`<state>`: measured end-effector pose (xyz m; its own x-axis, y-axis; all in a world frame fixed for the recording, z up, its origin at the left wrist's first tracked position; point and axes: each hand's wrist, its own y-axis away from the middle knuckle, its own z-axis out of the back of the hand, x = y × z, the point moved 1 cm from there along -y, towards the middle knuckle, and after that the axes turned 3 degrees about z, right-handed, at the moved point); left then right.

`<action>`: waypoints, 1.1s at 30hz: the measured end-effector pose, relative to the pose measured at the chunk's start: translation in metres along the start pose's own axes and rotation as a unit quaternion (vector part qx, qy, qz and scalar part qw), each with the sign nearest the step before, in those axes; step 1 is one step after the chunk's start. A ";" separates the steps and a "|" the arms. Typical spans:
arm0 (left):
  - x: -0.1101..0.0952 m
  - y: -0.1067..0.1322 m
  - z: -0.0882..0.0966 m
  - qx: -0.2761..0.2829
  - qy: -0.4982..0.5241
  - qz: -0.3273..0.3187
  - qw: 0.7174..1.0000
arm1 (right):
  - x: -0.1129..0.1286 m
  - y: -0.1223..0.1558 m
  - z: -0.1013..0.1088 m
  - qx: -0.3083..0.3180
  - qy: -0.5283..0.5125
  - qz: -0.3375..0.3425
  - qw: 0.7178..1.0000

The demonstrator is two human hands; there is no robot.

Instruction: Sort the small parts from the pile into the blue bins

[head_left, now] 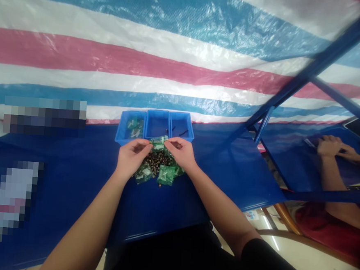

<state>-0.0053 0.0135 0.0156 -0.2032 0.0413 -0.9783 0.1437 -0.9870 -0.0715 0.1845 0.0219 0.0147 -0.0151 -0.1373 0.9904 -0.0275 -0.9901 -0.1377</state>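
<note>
Between my two hands is a small clear-green plastic packet, pinched at its left side by my left hand and at its right side by my right hand. Pale pieces show inside it, too small to name. Below the hands lies a pile of small dark and brassy metal parts, like screws or fittings. Around this pile are more packets, among them a green packet in front and a clear packet at the left. The fingertips partly cover the held packet's edges.
Behind the pile stand three blue bins: the left bin holds packets, the middle bin a small piece, the right bin dark pieces. A blue metal frame rises at right. Beyond it, another person's hands rest over a table.
</note>
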 end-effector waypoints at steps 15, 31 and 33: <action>0.001 0.000 0.002 0.017 0.015 0.005 1.000 | 0.007 0.002 -0.004 0.045 -0.001 -0.003 0.999; -0.002 -0.001 0.004 0.020 -0.010 0.014 1.000 | 0.003 0.003 -0.002 0.048 0.064 0.051 0.996; -0.001 -0.001 0.004 0.023 -0.004 0.018 1.000 | 0.004 0.002 -0.002 0.045 0.063 0.041 0.996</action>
<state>-0.0090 0.0140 0.0171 -0.2066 0.0054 -0.9784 0.1061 -0.9940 -0.0279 0.1828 0.0193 0.0186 -0.1394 -0.2189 0.9657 0.0691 -0.9750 -0.2111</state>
